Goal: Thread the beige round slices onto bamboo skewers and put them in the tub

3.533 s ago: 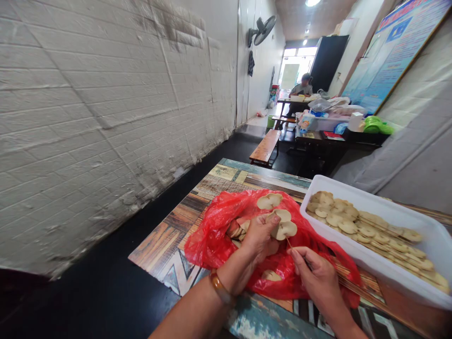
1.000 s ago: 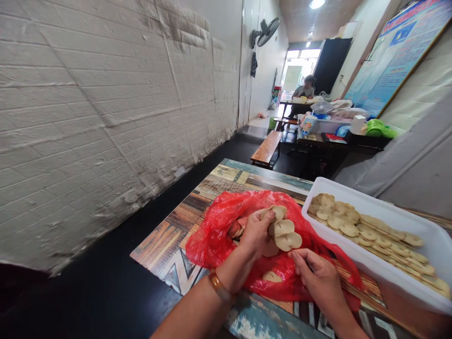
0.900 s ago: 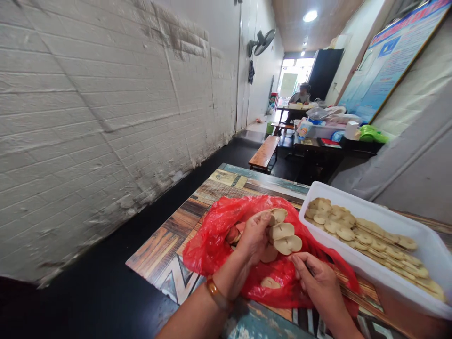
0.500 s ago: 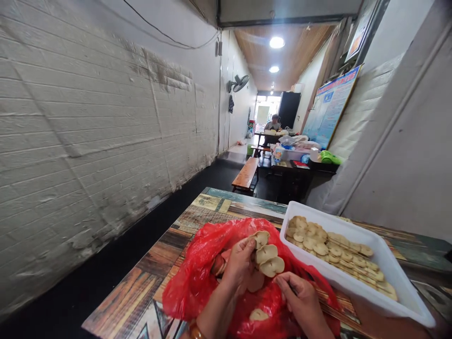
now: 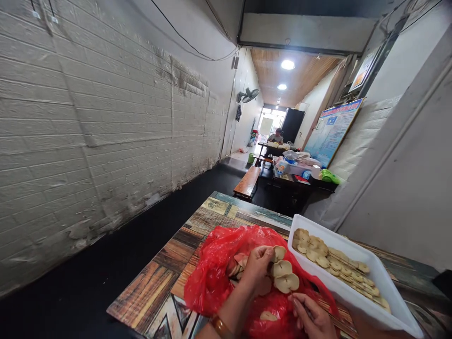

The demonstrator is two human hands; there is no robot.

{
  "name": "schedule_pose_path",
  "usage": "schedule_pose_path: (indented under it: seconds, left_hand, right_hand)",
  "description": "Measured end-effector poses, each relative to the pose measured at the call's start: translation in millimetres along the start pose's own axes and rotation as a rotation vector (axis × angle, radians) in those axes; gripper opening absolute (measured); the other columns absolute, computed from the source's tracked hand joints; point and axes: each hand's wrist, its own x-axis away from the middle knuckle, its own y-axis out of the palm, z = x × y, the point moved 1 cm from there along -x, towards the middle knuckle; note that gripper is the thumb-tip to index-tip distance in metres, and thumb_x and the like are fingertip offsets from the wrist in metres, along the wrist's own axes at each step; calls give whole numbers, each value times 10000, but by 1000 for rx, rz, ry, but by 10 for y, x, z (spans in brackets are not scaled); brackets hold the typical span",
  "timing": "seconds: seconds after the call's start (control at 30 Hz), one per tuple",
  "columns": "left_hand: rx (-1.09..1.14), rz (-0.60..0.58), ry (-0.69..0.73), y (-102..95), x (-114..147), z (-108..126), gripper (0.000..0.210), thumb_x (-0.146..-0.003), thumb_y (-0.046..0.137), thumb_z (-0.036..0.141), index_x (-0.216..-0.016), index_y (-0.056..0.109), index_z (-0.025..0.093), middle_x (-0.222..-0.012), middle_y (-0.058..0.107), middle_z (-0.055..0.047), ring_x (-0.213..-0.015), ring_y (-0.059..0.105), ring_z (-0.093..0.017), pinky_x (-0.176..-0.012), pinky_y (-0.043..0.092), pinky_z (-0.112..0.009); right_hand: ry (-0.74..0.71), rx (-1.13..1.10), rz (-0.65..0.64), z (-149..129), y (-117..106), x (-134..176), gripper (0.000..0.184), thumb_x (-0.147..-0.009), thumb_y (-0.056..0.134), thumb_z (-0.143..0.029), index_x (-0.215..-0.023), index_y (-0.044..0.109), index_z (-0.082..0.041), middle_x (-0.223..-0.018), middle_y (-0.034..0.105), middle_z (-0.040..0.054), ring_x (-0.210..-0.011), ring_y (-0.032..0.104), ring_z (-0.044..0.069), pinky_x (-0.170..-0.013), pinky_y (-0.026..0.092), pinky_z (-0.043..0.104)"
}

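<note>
My left hand [image 5: 259, 266] is closed, pinching the upper end of a short row of pale, thin round slices [image 5: 286, 282] over the red plastic bag [image 5: 226, 245]. Just below the lowest slice, my right hand [image 5: 312, 318] is closed with thumb and forefinger on the end of a thin skewer, mostly hidden, that the slices appear threaded on. More loose slices [image 5: 233, 266] lie inside the opened bag, partly behind my left hand, and a single slice [image 5: 268, 316] rests on the red plastic between my arms.
A white tray [image 5: 406, 313] with rows of skewered slices [image 5: 332, 263] stands right of the bag on the wood-patterned table [image 5: 155, 282]. Beyond are a wooden bench [image 5: 247, 181], a cluttered table, and a seated person [image 5: 276, 136]. A brick-patterned wall [image 5: 141, 122] runs along the left.
The view has shifted, so table, bag and hands sit lower and further right. Both hands keep nearly the same hold on the skewer of slices.
</note>
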Motion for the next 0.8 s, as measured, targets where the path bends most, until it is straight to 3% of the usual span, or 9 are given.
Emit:
schedule_pose_path:
  seconds: [0.13, 0.3, 0.43, 0.57, 0.67, 0.8]
  left_hand:
    - [-47, 16, 47, 33, 65, 92, 469, -678, 639, 537, -896, 641, 122, -828, 650, -75, -699, 556, -154, -606, 422, -255]
    - [-84, 9, 88, -18, 390, 179, 465, -727, 582, 526, -956, 628, 124, -805, 670, -102, -657, 600, -183, -613, 458, -297]
    - [-226, 62, 173, -359, 802, 281, 385, -748, 577, 493, -920, 671, 162, -823, 687, -98, -712, 623, -204, -650, 468, -295]
    - [-351, 145, 203, -801, 1119, 391, 364, -798, 517, 479, -893, 682, 169, -787, 693, -88, -731, 624, -211, -668, 459, -293]
    - [-409, 200, 177, -1018, 1213, 380, 366, -811, 494, 481, -847, 680, 167, -732, 686, -71, -703, 618, -208, -677, 450, -297]
    - [-485, 230, 141, -1121, 1222, 294, 384, -820, 472, 483, -782, 673, 158, -713, 676, -70, -691, 613, -206, -662, 436, -296]
  right_hand:
    - [102, -21, 92, -29, 53, 281, 574, -701, 479, -727, -780, 674, -193, -495, 531, -24, -364, 487, 133, -371, 383, 235]
    - [28, 193, 300, -224, 83, 485, 588, -737, 374, -742, -702, 660, -229, -481, 580, 2, -452, 575, 178, -447, 461, 248]
    - [15, 270, 366, -174, 56, 487, 576, -728, 363, -738, -660, 648, -243, -658, 712, 49, -656, 673, 231, -615, 522, 277]
    - [73, 276, 256, 31, 0, 417, 580, -655, 408, -764, -674, 674, -249, -768, 748, 72, -777, 689, 277, -722, 521, 325]
    - [85, 273, 238, 110, -29, 392, 556, -633, 438, -762, -679, 683, -264, -791, 753, 72, -799, 691, 291, -730, 517, 339]
    - [62, 239, 294, 78, -14, 418, 574, -637, 429, -769, -666, 687, -257, -771, 750, 83, -740, 692, 286, -674, 526, 338]
